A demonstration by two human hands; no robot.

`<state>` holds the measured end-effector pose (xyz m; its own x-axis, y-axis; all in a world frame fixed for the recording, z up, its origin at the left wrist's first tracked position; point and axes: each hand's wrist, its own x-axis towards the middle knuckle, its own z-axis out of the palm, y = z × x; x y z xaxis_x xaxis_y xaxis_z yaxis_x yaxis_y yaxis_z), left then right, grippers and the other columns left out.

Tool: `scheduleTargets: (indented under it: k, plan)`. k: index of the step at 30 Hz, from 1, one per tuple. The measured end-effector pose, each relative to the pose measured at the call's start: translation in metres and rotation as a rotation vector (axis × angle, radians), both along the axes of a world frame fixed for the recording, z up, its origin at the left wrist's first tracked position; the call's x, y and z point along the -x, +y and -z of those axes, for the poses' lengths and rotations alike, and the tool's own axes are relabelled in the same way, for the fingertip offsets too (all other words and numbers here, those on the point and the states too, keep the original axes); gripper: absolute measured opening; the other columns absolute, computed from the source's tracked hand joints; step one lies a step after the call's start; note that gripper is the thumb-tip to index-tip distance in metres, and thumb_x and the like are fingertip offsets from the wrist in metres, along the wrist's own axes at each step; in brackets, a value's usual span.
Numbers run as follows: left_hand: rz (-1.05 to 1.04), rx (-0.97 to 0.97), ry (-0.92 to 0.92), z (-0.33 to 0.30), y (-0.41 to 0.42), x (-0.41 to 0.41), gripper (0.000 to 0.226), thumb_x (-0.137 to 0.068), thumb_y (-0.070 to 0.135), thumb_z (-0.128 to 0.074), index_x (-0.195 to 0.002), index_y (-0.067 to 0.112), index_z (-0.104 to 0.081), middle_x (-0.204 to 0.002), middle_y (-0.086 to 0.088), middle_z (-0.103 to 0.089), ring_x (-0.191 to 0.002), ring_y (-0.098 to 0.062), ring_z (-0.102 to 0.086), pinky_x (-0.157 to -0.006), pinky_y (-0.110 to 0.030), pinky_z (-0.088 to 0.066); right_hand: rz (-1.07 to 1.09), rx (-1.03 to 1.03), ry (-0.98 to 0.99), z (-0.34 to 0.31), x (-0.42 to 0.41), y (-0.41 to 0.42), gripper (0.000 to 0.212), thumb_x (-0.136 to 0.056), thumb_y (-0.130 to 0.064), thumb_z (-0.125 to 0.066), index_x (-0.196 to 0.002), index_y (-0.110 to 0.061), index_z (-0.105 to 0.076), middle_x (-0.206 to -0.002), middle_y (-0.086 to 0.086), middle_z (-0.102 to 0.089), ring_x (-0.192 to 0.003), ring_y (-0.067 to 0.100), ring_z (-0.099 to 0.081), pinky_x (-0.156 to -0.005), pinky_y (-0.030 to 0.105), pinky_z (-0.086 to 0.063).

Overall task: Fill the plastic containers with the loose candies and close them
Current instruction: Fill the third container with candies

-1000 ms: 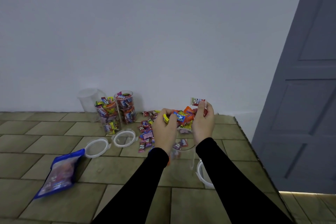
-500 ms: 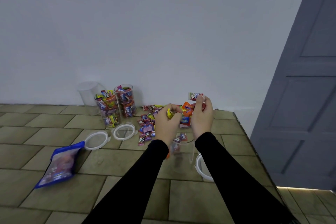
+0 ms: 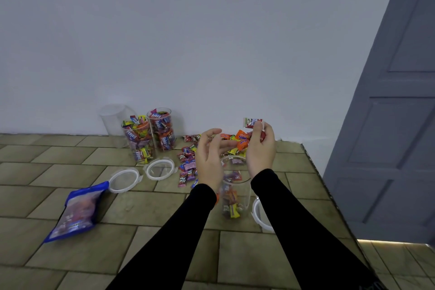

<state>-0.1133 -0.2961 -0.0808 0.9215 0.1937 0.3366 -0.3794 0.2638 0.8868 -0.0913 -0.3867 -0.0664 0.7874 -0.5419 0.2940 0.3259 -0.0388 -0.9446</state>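
**Mia:** What are the hands doing?

**Ben:** Both are up in the middle of the frame, over a clear container [image 3: 235, 192]. The left hand [image 3: 210, 159] is open. Its fingers are loose and a bit bent, and it holds nothing that I can see. The right hand [image 3: 260, 148] has its fingers curled around some candies. A red and white candy [image 3: 252, 122] sticks up above its fingertips, and an orange candy [image 3: 243, 142] shows between the two hands.

**Mia:** What is in the container?

**Ben:** Some candies lie at the bottom. It stands upright with no lid on. A white lid [image 3: 261, 215] lies on the tiled floor [image 3: 70, 158] just right of it, partly hidden by the right sleeve.

**Mia:** Where are the other candies?

**Ben:** A pile of loose candies [image 3: 187, 162] lies on the floor just left of the hands. More candies show behind the hands.

**Mia:** And on the left?

**Ben:** Two full containers [image 3: 150, 138] stand by the wall, touching each other, with no lids. An empty container [image 3: 113, 116] stands behind them. Two white lids [image 3: 143, 173] lie flat in front of them. A blue bag [image 3: 76, 211] lies in the lower left of the frame. A grey door [image 3: 395, 125] fills the right side.
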Motion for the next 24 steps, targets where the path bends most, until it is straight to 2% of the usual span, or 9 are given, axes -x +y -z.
scheduleTargets:
  k: [4,6,9,12,14,16,19,22,24]
  plan:
    - [-0.062,0.079,0.026,0.005,-0.002,0.001,0.017,-0.103,0.019,-0.039,-0.108,0.013,-0.054,-0.097,-0.014,-0.071,-0.093,-0.03,-0.069,-0.074,-0.032,-0.05,-0.008,0.014,-0.012,0.001,0.001,0.0,0.029,-0.101,-0.038,-0.04,-0.088,-0.014,-0.053,-0.066,-0.001,-0.044,-0.058,0.013,-0.042,-0.055,0.027,-0.036]
    - [-0.063,0.083,0.137,0.009,0.0,-0.001,0.024,-0.103,0.028,-0.035,-0.106,0.017,-0.056,-0.101,-0.007,-0.072,-0.099,-0.027,-0.066,-0.077,-0.033,-0.048,-0.018,0.012,-0.011,0.001,0.002,-0.001,0.029,-0.101,-0.037,-0.04,-0.089,-0.014,-0.053,-0.065,-0.002,-0.043,-0.055,0.01,-0.039,-0.054,0.024,-0.034]
    - [0.23,0.112,0.39,0.019,0.005,-0.001,0.06,-0.1,0.054,-0.023,-0.106,0.011,-0.064,-0.101,-0.011,-0.073,-0.094,-0.029,-0.067,-0.082,-0.038,-0.049,-0.051,-0.003,0.005,0.001,0.002,-0.002,0.028,-0.101,-0.038,-0.041,-0.087,-0.019,-0.054,-0.069,-0.001,-0.048,-0.059,0.01,-0.042,-0.057,0.025,-0.036]
    - [0.384,0.067,0.498,0.029,0.007,0.0,0.087,-0.093,0.068,-0.014,-0.1,0.001,-0.069,-0.092,-0.016,-0.072,-0.079,-0.026,-0.067,-0.072,-0.031,-0.053,-0.077,-0.038,0.017,-0.001,0.001,-0.001,0.026,-0.1,-0.037,-0.044,-0.08,-0.025,-0.055,-0.072,0.002,-0.053,-0.065,0.011,-0.048,-0.062,0.026,-0.04]
    - [0.386,0.086,0.5,0.031,0.007,-0.003,0.09,-0.092,0.07,-0.015,-0.098,-0.002,-0.068,-0.088,-0.018,-0.069,-0.073,-0.027,-0.065,-0.066,-0.029,-0.053,-0.109,-0.089,0.02,-0.001,0.001,-0.001,0.027,-0.1,-0.034,-0.047,-0.077,-0.022,-0.057,-0.068,0.001,-0.054,-0.059,0.008,-0.049,-0.056,0.022,-0.042]
    - [0.379,0.111,0.507,0.03,0.006,-0.003,0.086,-0.092,0.069,-0.018,-0.094,0.0,-0.069,-0.087,-0.018,-0.07,-0.072,-0.028,-0.065,-0.064,-0.029,-0.054,-0.144,-0.115,0.026,0.0,0.0,0.0,0.029,-0.099,-0.032,-0.05,-0.074,-0.018,-0.058,-0.065,0.003,-0.052,-0.056,0.012,-0.05,-0.053,0.026,-0.043]
    - [0.391,0.132,0.515,0.032,0.006,-0.004,0.084,-0.091,0.07,-0.022,-0.09,0.002,-0.073,-0.085,-0.018,-0.071,-0.068,-0.027,-0.066,-0.059,-0.029,-0.055,-0.161,-0.073,0.013,0.002,0.0,0.002,0.033,-0.096,-0.03,-0.054,-0.067,-0.014,-0.057,-0.058,0.001,-0.049,-0.058,0.019,-0.049,-0.058,0.034,-0.04]
    - [0.411,0.173,0.528,0.033,0.005,-0.006,0.085,-0.091,0.07,-0.024,-0.086,0.0,-0.072,-0.077,-0.016,-0.07,-0.058,-0.023,-0.064,-0.053,-0.025,-0.052,-0.193,-0.02,-0.003,-0.001,0.005,0.003,0.034,-0.095,-0.022,-0.057,-0.068,-0.001,-0.058,-0.058,0.008,-0.048,-0.049,0.005,-0.042,-0.055,0.024,-0.036]
    - [0.399,0.17,0.533,0.035,0.006,-0.009,0.085,-0.091,0.07,-0.023,-0.092,-0.002,-0.067,-0.076,-0.017,-0.068,-0.058,-0.025,-0.063,-0.056,-0.027,-0.05,-0.235,-0.008,-0.008,-0.001,0.007,0.002,0.032,-0.093,-0.02,-0.059,-0.067,-0.001,-0.058,-0.057,0.008,-0.046,-0.051,0.01,-0.042,-0.055,0.025,-0.035]
